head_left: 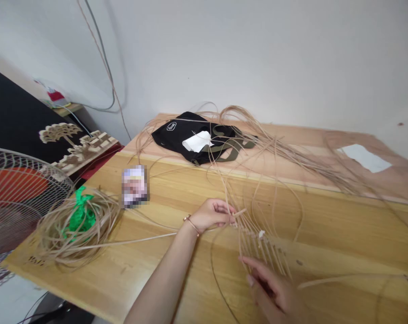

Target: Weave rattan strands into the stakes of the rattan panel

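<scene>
A partly woven row of thin rattan strips [263, 245] lies on the wooden table, its strands fanning out above and below a twisted line. My left hand [211, 215], with a bracelet at the wrist, pinches the left end of this row. Below it, my right hand [269, 288] has its thumb and forefinger close together around the lower end of a leftmost strand; the other fingers curl out of sight. A small white piece [261, 234] is caught in the weave. One long pale strip [123, 242] runs leftward from near my left hand.
A coil of rattan [102, 229] with green wrapping [82, 211] sits at the left beside a fan [18, 193]. Behind the weave are a black bag [173, 135], white paper [368, 157] and a bundle of loose strips [292, 155]. A blurred-out card or packet [135, 186] lies left.
</scene>
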A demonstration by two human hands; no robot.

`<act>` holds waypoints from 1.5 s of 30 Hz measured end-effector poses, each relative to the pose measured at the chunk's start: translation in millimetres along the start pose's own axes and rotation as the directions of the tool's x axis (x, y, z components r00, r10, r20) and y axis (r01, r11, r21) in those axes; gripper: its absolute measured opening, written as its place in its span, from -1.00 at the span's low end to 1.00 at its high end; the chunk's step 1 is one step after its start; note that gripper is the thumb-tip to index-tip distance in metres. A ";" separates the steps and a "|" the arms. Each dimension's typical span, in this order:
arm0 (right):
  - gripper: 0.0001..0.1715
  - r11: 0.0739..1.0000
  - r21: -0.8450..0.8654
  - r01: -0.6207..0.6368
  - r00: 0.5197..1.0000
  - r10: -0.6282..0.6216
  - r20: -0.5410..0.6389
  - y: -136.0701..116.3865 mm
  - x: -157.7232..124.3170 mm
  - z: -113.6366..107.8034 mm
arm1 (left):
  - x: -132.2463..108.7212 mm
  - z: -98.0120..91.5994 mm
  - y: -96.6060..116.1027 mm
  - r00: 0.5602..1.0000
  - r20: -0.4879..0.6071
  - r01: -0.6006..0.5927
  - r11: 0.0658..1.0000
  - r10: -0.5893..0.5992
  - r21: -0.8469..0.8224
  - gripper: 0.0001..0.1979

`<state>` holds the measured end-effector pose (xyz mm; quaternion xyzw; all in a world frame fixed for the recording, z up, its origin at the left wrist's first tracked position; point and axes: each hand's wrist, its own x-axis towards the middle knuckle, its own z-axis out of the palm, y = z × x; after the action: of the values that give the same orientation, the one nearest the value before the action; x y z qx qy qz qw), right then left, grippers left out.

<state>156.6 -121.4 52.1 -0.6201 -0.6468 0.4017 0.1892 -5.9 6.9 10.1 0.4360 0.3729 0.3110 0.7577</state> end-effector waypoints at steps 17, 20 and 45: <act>-0.77 0.916 -0.268 0.299 0.932 -0.341 -0.124 3.8 1.5 -0.6 | 1.8 -0.9 -2.4 1.000 0.000 0.022 1.000 -0.022 -0.003 -0.75; -0.77 0.815 -0.462 0.350 0.814 -0.508 -0.280 6.3 1.7 -3.7 | 1.7 -0.8 -2.2 1.000 0.002 0.025 1.000 -0.025 0.000 -0.75; -0.82 0.444 -0.775 0.449 0.650 -0.758 -0.058 -26.2 52.5 38.7 | 2.5 -1.1 -2.3 1.000 -0.017 0.027 0.998 -0.026 0.054 -0.72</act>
<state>102.5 -80.0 35.1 -0.4286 -0.8745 -0.1094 0.1990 -5.2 8.4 6.9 0.4489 0.3929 0.2943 0.7467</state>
